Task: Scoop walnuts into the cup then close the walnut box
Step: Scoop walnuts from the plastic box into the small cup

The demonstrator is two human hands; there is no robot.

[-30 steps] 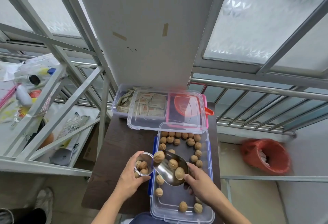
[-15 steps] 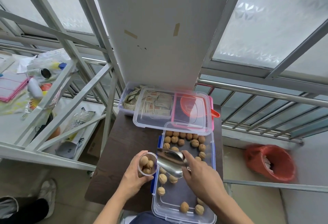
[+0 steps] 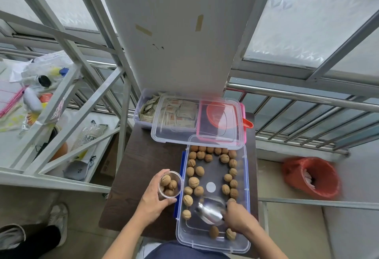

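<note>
A clear plastic walnut box point(image 3: 247, 178) lies open on the dark table point(image 3: 141, 162), with several walnuts point(image 3: 193, 182) spread along its sides. My left hand point(image 3: 152, 201) holds a small clear cup point(image 3: 170, 185) with three walnuts in it, just left of the box. My right hand point(image 3: 238, 216) grips a metal scoop point(image 3: 211, 210) low inside the near part of the box; the scoop looks empty. The box's clear lid point(image 3: 196, 121) rests across the containers at the back.
Behind the walnut box sit a clear tub of sachets point(image 3: 147, 109) and a pink box with a red scoop point(image 3: 247, 123). A metal shelf frame point(image 3: 67, 102) stands at the left, a red bin point(image 3: 311, 176) on the floor at the right.
The scoop has tipped its walnuts into the cup and dropped back down into the near end of the box. The cup has moved slightly left, away from the box.
</note>
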